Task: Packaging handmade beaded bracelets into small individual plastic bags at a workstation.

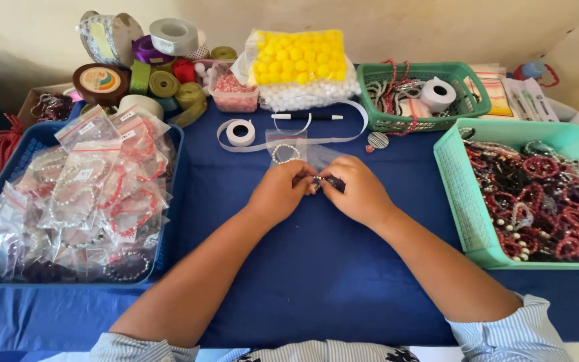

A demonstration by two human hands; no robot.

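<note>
Striped sleeve cuffs sit at six o'clock, closest to us, and our bare forearms run up from them to meet at the centre of the blue-clothed desk [316, 268].

From the head view, our left hand [281, 191] and right hand [358, 192] are curled together, fingertips pinching a small dark beaded piece [317, 180] between them; it is mostly hidden, so we cannot tell its full shape. Just beyond the knuckles, at twelve o'clock, lies a clear plastic bag [288, 147] with a pale bead bracelet inside.

We judge the step to be working a bracelet with the fingertips, perhaps readying it for a bag; the next move would call for a fine, steady pinch, since the beads look small, smooth and round.

At nine o'clock a dark blue tray [172, 201] holds glossy, crinkled bags of red and silvery bracelets. At three o'clock a mint green lattice basket [460, 194] is heaped with loose red, black and white bracelets. At twelve o'clock sit ribbon rolls [162, 84], a bag of yellow pom-poms [297, 57] and a darker green basket [397, 121].
</note>
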